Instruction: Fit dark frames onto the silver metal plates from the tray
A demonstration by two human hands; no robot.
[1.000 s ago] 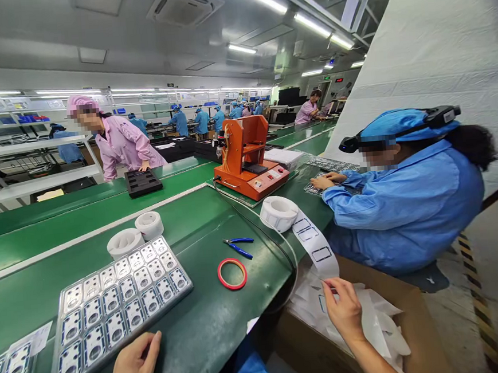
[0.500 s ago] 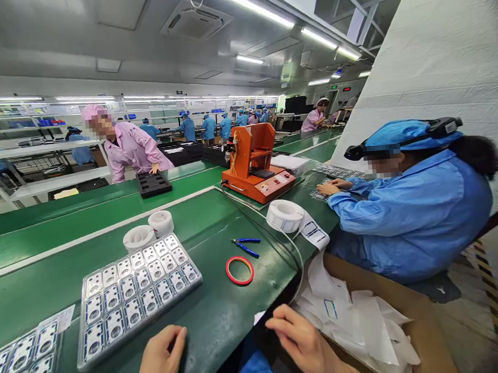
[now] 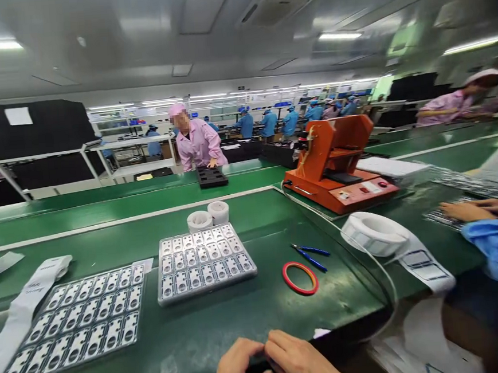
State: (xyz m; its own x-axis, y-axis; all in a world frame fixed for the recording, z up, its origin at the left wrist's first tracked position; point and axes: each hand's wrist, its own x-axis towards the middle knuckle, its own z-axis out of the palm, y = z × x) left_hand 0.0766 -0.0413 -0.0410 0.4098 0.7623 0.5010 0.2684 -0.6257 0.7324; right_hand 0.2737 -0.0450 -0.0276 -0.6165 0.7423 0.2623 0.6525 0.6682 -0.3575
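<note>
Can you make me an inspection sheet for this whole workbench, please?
Surface: green bench, shiny.
Job's things: left tray and right tray, filled with patterned plates; partly unrolled label roll.
Clutter: red tape roll, blue-handled cutters.
Hands: left hand and right hand, fingertips together; can't tell if they hold anything.
Cables: pale cable running from orange machine toward the bench's edge.
Surroundings: co-worker in pink across the bench, beside a black tray.

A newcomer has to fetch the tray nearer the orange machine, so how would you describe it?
On the green bench, left of the orange machine, find two small white rolls. The tray of silvery plates sits just in front of them. Unlike the flatter-looking tray further left, it shows a thick front edge.
</note>
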